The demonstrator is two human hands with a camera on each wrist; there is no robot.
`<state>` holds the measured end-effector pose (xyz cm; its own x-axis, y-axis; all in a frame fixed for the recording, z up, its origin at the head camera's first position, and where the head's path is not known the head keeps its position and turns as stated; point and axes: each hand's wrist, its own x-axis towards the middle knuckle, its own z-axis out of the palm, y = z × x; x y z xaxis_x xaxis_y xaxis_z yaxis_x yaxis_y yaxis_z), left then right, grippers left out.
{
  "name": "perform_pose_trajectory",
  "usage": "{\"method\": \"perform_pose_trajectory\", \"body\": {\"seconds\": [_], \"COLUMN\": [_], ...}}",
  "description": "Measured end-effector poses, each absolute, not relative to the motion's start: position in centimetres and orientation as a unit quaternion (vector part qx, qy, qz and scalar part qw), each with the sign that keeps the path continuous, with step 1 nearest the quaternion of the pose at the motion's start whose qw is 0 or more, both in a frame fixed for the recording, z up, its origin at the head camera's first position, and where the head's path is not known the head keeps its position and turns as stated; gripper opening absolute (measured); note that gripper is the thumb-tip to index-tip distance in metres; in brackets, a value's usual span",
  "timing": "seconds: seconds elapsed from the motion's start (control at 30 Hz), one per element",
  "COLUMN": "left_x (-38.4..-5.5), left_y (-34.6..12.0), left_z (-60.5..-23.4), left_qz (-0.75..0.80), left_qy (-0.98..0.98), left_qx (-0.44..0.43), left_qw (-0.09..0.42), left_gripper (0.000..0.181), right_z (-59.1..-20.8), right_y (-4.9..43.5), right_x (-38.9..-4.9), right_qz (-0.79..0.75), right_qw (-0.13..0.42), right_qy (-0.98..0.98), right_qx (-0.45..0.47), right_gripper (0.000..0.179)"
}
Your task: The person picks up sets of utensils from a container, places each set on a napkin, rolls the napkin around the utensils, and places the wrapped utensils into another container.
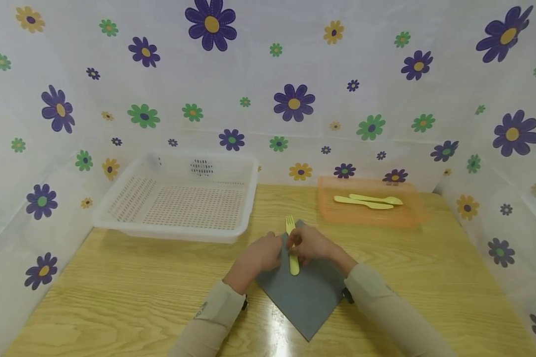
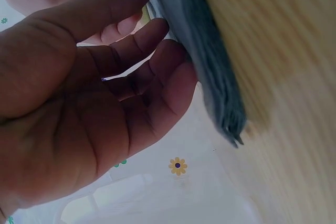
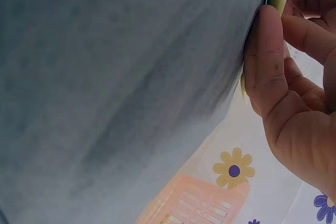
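Fork [image 1: 294, 265], yellow, lying over a folded gray napkin [image 1: 305, 302] near the middle of the wooden table [image 1: 397, 287], its handle toward the person and its tines pointing away, past the napkin's upper left edge. Right hand [image 1: 311, 244]: set over the middle of the fork, fingers curled, thumb and forefinger drawn nearly together in a pinch about it. Left hand [image 1: 264, 252]: just beside the right, at the napkin's upper left edge; fingers half bent with thumb apart, the tips touching the napkin, though whether they grip it cannot be told. The napkin lies as a diamond, one corner toward the person; its stacked layers show along the edge in the left wrist view. Back right on the table, well apart from the hands, is a shallow orange tray [image 1: 366, 215] holding a yellow knife [image 1: 377, 206] and a yellow spoon [image 1: 393, 201], laid close together, handles to the left. Back left stands a white basket [image 1: 174, 232] with slotted walls and a pierced floor. Pale sleeves [image 1: 219, 310] cover both forearms. Behind and at the sides hangs a white sheet [image 1: 250, 64] printed with purple, green and orange flowers
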<state>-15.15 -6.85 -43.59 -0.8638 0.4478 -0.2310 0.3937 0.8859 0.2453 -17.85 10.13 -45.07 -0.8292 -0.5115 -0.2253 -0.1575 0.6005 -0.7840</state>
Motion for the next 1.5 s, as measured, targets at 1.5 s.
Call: {"method": "perform_pose_trajectory", "body": {"seconds": [1.5], "left_x": [-15.06], "left_y": [-7.37], "left_z": [-43.81], "left_qz": [0.107], "left_qy": [0.958], "left_qx": [0.226], "left_qw": [0.142], "left_gripper": [0.017], "right_z": [-45.85], "right_y": [10.14], "right_x": [-17.7], "right_qz": [-0.418], "right_qw": [0.224], "right_qy": [0.844], "right_qx": [-0.249], "right_gripper": [0.015]}}
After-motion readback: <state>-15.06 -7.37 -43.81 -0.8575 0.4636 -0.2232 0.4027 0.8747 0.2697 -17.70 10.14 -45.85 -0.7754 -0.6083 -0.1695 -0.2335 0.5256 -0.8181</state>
